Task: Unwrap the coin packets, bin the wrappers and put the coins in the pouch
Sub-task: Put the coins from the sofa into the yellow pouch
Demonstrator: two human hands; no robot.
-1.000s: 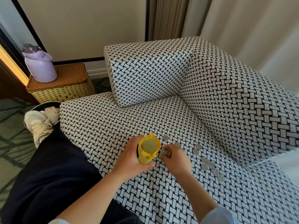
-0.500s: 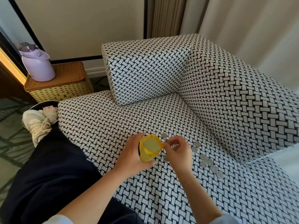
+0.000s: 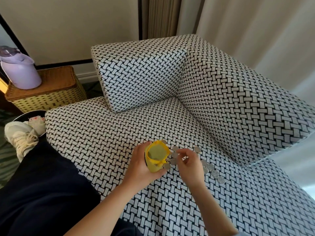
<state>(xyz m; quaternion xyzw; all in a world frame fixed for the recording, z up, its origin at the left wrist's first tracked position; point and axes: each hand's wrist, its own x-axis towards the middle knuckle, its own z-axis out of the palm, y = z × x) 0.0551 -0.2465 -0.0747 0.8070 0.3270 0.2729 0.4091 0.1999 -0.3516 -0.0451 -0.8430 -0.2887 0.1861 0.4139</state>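
My left hand [image 3: 141, 166] grips a small yellow pouch [image 3: 156, 163] upright on the sofa seat, its mouth wide and facing up. Just right of the pouch, my right hand [image 3: 190, 163] hovers over the seat with fingers loosely curled and apart; I see no coin between them. Several silver coins [image 3: 174, 155] lie loose between the pouch and that hand. More coins [image 3: 215, 173] form a short row to the hand's right, and one coin [image 3: 197, 149] lies alone beyond it.
A black round bin [image 3: 25, 115] with crumpled wrappers [image 3: 37, 122] stands on the floor left of the patterned sofa [image 3: 105, 133]. My shoe [image 3: 18, 135] and dark trouser leg lie beside it. A wicker box [image 3: 51, 92] carries a purple jug [image 3: 20, 72].
My right hand lifted from the seat to the pouch mouth, then drew back right with fingers loosened. The left hand kept hold of the pouch. The view shifted slightly.
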